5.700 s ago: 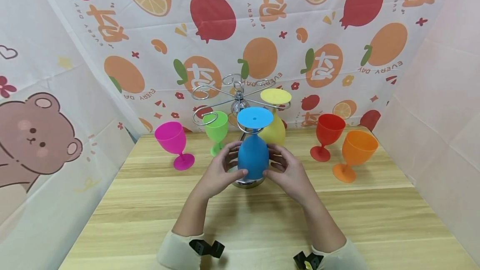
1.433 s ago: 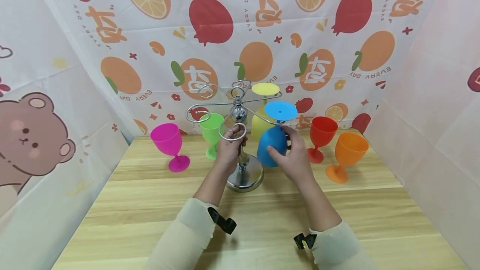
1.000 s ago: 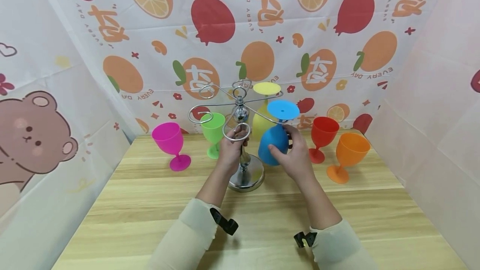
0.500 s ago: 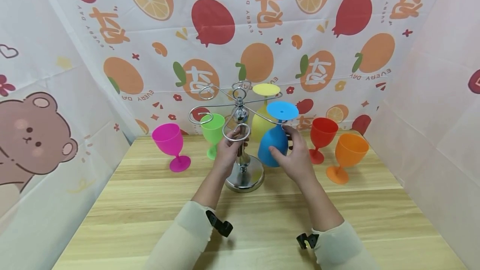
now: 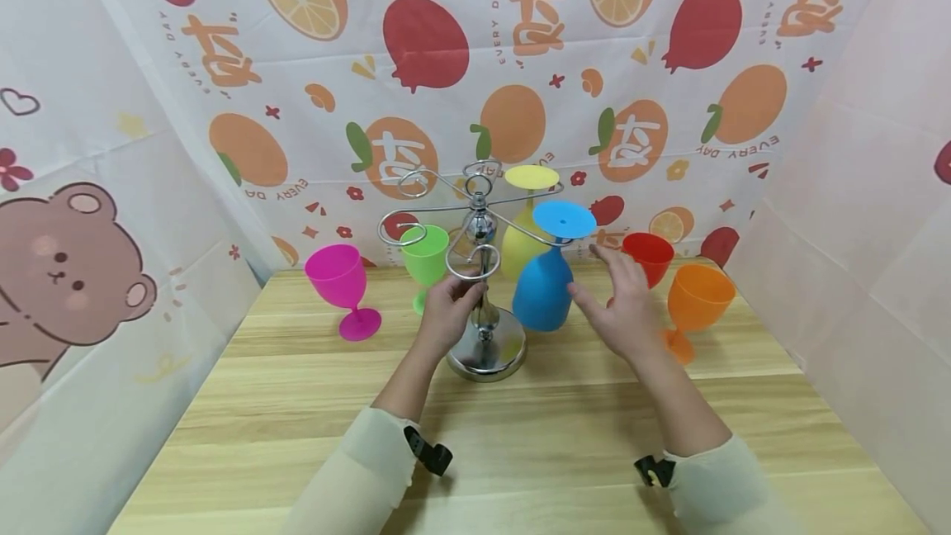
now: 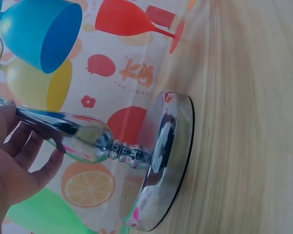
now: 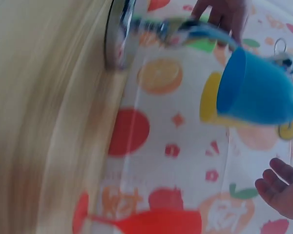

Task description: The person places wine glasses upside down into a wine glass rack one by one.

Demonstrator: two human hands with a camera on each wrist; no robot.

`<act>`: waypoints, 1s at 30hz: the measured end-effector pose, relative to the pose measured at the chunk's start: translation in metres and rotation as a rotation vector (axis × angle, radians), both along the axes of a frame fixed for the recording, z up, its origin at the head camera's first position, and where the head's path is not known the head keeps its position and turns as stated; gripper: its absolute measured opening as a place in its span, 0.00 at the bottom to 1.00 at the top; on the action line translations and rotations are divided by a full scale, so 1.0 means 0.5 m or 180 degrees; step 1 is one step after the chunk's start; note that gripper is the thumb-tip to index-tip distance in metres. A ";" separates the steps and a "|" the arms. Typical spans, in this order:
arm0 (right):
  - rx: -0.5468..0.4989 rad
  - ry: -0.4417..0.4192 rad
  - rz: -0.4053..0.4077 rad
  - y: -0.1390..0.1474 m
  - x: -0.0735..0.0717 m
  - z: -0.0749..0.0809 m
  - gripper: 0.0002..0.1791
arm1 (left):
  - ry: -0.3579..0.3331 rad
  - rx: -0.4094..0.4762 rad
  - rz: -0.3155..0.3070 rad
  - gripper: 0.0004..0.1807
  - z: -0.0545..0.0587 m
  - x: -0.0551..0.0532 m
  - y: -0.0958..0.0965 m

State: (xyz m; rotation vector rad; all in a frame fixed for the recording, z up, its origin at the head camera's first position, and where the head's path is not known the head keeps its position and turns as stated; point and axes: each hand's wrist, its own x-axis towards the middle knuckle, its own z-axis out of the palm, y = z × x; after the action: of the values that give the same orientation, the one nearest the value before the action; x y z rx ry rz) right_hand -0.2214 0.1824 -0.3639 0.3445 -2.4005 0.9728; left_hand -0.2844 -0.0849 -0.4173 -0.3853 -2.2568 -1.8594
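Observation:
A chrome wine glass rack (image 5: 486, 357) with curled wire arms stands on the table. My left hand (image 5: 448, 312) holds its post below the arms; in the left wrist view, thumb and fingers (image 6: 51, 168) lie around the shiny post. A blue goblet (image 5: 544, 291) hangs upside down by its foot from the front right arm, its bowl clear of the table. Behind it a yellow goblet (image 5: 520, 248) hangs the same way. My right hand (image 5: 624, 308) is just right of the blue goblet, fingers spread and holding nothing; the right wrist view shows a gap between them.
Upright on the table stand a magenta goblet (image 5: 338, 277) at left, a green goblet (image 5: 427, 258) behind the rack, and red (image 5: 650, 254) and orange (image 5: 700, 300) goblets at right, close behind my right hand. A patterned cloth (image 5: 513, 64) backs the table.
The blue goblet, held in both hands at first, moved right onto the rack's arm. My left hand went to the post. My right hand has just let go of the goblet and moved right.

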 end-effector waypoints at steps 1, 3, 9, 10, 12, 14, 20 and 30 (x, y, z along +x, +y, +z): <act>0.0128 0.0088 -0.0050 0.014 -0.002 0.002 0.39 | 0.0015 -0.0032 0.0009 0.14 0.000 0.001 0.000; 0.0403 0.0254 -0.0171 0.045 -0.010 0.007 0.39 | 0.0026 -0.0062 0.0019 0.14 0.001 0.004 0.001; 0.1221 0.0101 -0.0670 0.142 -0.028 0.028 0.41 | 0.0066 -0.0122 0.0053 0.11 0.001 0.008 0.001; 0.1307 -0.0031 -0.0742 0.157 -0.030 0.031 0.42 | 0.0078 -0.0132 0.0059 0.11 0.000 0.008 0.000; 0.1459 -0.0324 -0.0871 0.184 -0.034 0.033 0.44 | 0.0080 -0.0150 0.0073 0.10 -0.002 0.008 0.000; 0.1523 -0.0597 -0.0953 0.206 -0.040 0.031 0.46 | 0.0072 -0.0165 0.0075 0.09 -0.004 0.008 -0.001; 0.1580 -0.1125 -0.1031 0.243 -0.060 0.013 0.48 | 0.0050 -0.0211 0.0070 0.11 -0.010 0.006 -0.003; 0.1557 -0.1335 -0.0933 0.259 -0.071 -0.014 0.46 | -0.0016 -0.0222 0.0070 0.10 0.007 0.024 0.000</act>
State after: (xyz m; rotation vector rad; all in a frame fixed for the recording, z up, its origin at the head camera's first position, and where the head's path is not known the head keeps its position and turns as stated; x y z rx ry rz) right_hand -0.2571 0.3118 -0.3710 -0.0568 -2.9533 0.3385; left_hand -0.2725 -0.0851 -0.4140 -0.3656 -2.3246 -1.7770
